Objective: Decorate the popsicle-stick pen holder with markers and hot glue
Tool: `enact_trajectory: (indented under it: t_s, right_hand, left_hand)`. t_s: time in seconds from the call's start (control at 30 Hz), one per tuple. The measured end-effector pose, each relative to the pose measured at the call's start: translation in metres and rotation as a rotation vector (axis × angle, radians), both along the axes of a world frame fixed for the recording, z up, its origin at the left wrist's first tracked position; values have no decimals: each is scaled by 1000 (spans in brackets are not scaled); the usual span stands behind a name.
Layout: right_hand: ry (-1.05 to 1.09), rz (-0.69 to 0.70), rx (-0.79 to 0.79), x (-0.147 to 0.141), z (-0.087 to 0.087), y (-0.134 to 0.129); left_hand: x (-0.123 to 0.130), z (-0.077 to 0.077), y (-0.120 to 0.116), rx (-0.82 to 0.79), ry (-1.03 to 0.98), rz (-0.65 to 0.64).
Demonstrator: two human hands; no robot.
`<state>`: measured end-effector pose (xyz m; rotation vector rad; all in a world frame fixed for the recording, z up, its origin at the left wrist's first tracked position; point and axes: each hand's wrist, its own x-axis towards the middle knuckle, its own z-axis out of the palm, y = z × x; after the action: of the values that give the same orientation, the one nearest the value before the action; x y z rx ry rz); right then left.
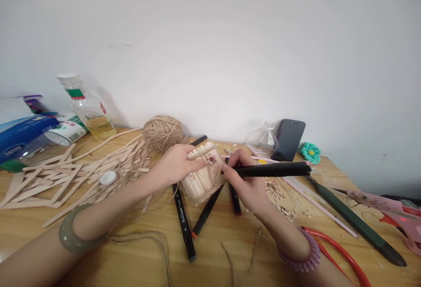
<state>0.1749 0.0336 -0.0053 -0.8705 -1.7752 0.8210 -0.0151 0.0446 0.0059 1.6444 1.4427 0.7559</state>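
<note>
My left hand [176, 164] grips a small craft-stick piece [200, 182] by its upper left side, thumb lying across its face. Twine runs along its top and bottom edges, and a dark red flower and a small heart are drawn on it. In my right hand [245, 181] is a black marker [272, 170], its tip at the right part of the stick face. Below the piece, a black marker with a grey end [184, 223], one with an orange end [208, 211] and one with a dark red end [234, 199] lie on the wooden table [197, 269].
Loose craft sticks [69, 177], a twine ball [162, 133] and a glass bottle [92, 113] stand left. Right are a phone [288, 140], plastic bottle [265, 140], turquoise flower [310, 153], dark green tool [358, 221], pink glue gun [388, 208] and red-handled tool [342, 247].
</note>
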Motion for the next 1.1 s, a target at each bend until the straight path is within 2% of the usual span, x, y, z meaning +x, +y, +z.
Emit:
enact_trajectory:
  t_s: [0.57, 0.77, 1.1]
  right_hand:
    - [16, 6, -35, 1, -1, 0]
    - [73, -53, 13, 1, -2, 1]
    - [34, -60, -20, 0, 1, 0]
  left_hand:
    - [0, 2, -1, -5, -9, -7]
    - [0, 4, -2, 0, -7, -10]
    - [-1, 0, 0, -19, -54, -25]
